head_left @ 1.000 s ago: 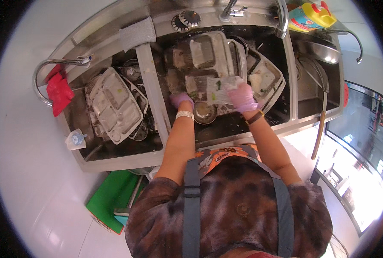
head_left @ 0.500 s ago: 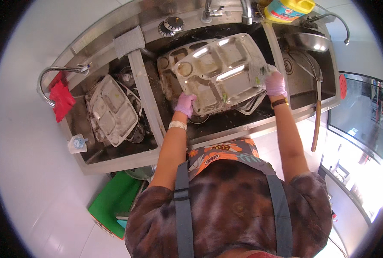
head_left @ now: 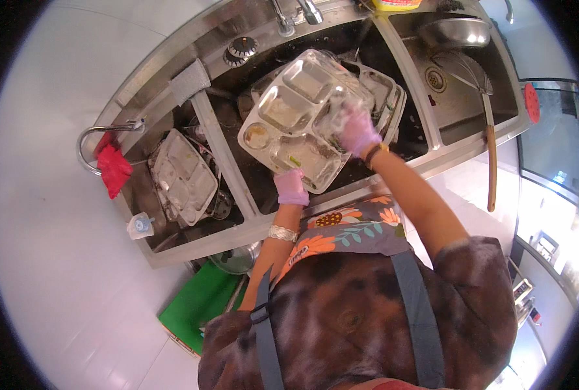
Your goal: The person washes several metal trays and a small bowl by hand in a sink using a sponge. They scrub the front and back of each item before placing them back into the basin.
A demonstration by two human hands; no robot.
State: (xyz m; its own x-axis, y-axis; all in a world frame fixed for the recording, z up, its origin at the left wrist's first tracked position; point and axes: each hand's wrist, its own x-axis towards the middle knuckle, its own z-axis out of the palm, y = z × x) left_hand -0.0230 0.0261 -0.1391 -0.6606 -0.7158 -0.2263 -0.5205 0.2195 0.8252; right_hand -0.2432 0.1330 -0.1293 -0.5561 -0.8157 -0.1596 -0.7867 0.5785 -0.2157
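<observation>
A metal compartment tray (head_left: 283, 114) is held tilted over the middle sink basin. My left hand (head_left: 292, 187), in a pink glove, is closed on its near edge. My right hand (head_left: 359, 132), gloved the same way, presses a wet, whitish scrubbing cloth (head_left: 339, 116) onto the tray's right-hand compartments. Its fingers are partly hidden and a little blurred. A yellowish patch sits in the tray's round hollow, and a green scrap lies in a near compartment. Behind and to the right, more trays (head_left: 381, 88) lie in the same basin.
The left basin holds stacked trays (head_left: 188, 175). A grey cloth (head_left: 190, 81) lies on the basin divider (head_left: 227, 153). In the right basin are a metal pan (head_left: 458, 31) and a long-handled strainer (head_left: 489, 140), its handle overhanging the front edge. A red cloth (head_left: 113, 170) hangs by the left tap (head_left: 84, 140).
The tray has turned and come nearer to me, its near corner now toward the front edge. My right hand has moved with the cloth from the tray's right edge onto its compartments.
</observation>
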